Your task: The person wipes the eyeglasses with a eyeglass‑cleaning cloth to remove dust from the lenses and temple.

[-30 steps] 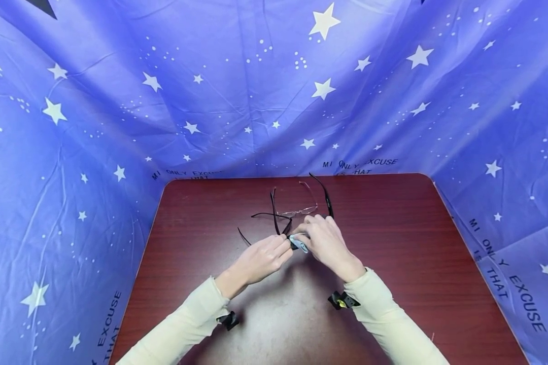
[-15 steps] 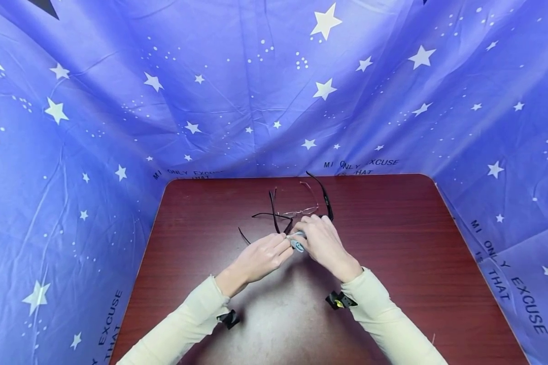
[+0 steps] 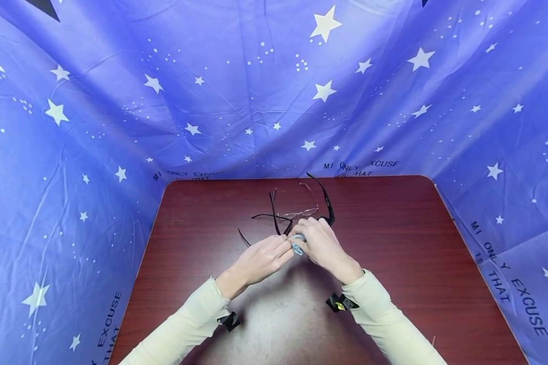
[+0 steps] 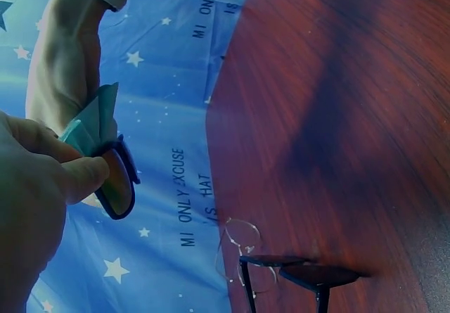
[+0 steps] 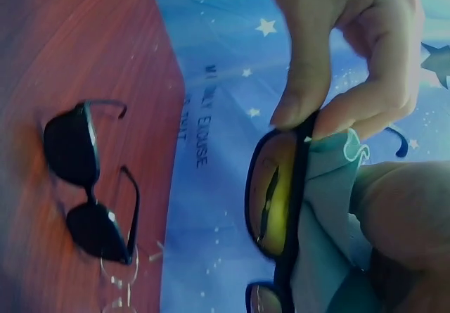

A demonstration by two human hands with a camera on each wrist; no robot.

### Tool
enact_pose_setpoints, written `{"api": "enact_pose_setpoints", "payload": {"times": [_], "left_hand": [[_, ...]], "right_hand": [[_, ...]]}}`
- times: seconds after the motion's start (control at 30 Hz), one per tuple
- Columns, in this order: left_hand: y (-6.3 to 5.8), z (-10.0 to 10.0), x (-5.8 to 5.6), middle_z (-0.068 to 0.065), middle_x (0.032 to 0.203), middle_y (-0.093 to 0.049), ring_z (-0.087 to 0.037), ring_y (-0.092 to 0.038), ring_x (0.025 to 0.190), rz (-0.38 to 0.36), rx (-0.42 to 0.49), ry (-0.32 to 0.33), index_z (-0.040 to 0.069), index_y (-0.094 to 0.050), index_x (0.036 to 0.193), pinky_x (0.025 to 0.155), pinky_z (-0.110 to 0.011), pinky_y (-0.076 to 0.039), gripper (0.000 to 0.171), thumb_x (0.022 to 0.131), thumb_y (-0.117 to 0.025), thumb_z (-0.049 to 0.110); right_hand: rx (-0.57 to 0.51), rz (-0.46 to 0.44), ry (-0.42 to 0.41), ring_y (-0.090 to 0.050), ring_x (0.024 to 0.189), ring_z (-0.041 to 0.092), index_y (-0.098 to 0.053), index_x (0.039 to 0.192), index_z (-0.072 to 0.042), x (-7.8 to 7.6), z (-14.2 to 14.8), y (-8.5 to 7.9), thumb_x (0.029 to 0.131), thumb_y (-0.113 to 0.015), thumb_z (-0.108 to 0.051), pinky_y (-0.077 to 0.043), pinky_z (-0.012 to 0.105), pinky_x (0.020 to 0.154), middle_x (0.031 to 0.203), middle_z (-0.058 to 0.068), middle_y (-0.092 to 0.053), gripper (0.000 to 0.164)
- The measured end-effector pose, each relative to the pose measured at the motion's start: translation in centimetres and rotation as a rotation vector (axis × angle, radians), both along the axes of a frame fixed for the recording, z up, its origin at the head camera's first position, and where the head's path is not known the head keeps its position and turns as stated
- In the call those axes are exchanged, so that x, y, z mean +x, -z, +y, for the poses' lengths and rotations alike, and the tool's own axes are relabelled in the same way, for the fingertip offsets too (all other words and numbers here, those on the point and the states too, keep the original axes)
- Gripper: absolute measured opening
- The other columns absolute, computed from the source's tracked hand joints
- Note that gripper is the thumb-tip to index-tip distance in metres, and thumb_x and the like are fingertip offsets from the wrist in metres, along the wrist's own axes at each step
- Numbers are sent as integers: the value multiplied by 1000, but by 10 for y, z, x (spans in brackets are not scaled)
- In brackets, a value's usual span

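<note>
Black-framed glasses with yellowish lenses [image 5: 271,193] are held up over the table between both hands. My left hand [image 3: 262,258] pinches one end of the frame between thumb and fingers. With my right hand [image 3: 324,246] I hold a pale blue-green cloth [image 5: 327,200] against the lens side of the glasses. In the head view the cloth is bunched between the hands, which hide most of the frame, and one black temple sticks up beyond the right hand. Dark sunglasses [image 5: 74,148] lie on the table just past the hands.
Thin wire-rimmed glasses [image 3: 303,212] lie behind the sunglasses, toward the back edge of the reddish-brown table [image 3: 201,203]. A blue star-patterned curtain [image 3: 255,91] encloses the table at the back and both sides.
The cloth has shifted and bunched up, and its loose corner no longer points out to the lower right. My right hand has moved slightly; the left stays in place.
</note>
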State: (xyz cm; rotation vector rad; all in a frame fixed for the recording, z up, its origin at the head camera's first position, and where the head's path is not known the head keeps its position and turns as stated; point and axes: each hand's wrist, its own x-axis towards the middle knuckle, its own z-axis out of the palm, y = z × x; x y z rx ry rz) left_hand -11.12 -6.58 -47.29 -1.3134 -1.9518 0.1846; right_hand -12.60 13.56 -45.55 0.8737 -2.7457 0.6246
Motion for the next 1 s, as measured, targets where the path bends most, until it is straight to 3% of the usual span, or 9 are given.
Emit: {"api": "enact_pose_setpoints", "payload": {"times": [0.2,0.37,0.47,0.73,1.0], "left_hand": [[-2,-3,1,0,96,-62,-16,-59,90,-21,-14,-11,12,-60,89,82,-26,-51,14,97,-48,13],[-2,-4,3,-1,101,-65,-17,-61,95,-62,11,5,11,-64,96,86,-26,-53,14,97,-50,13],[-3,-4,3,0,103,-66,-17,-61,97,-78,13,5,11,-64,99,87,-26,-53,14,97,-51,14],[-2,-7,2,0,98,-64,-16,-60,92,-72,-15,-5,11,-62,92,83,-27,-52,13,96,-50,15],[0,-3,1,0,101,-65,-16,-59,93,-67,4,22,11,-65,98,82,-26,-52,16,97,-50,16]], "right_hand": [[63,56,24,-59,79,24,-77,87,-16,-3,4,2,82,-83,-18,-39,37,66,82,-1,-65,8],[-24,15,-63,-61,85,21,-78,89,-14,-1,0,1,84,-82,-14,-41,35,69,86,-2,-68,6],[-51,-2,-74,-61,86,20,-78,90,-14,-1,-2,1,85,-82,-14,-41,35,70,87,-3,-68,6],[97,127,10,-56,76,25,-75,84,-18,-3,3,6,80,-84,-20,-37,39,66,78,-1,-60,10],[-44,-5,-62,-60,78,19,-77,86,-15,0,0,1,81,-83,-14,-37,33,65,82,-4,-66,7]]}}
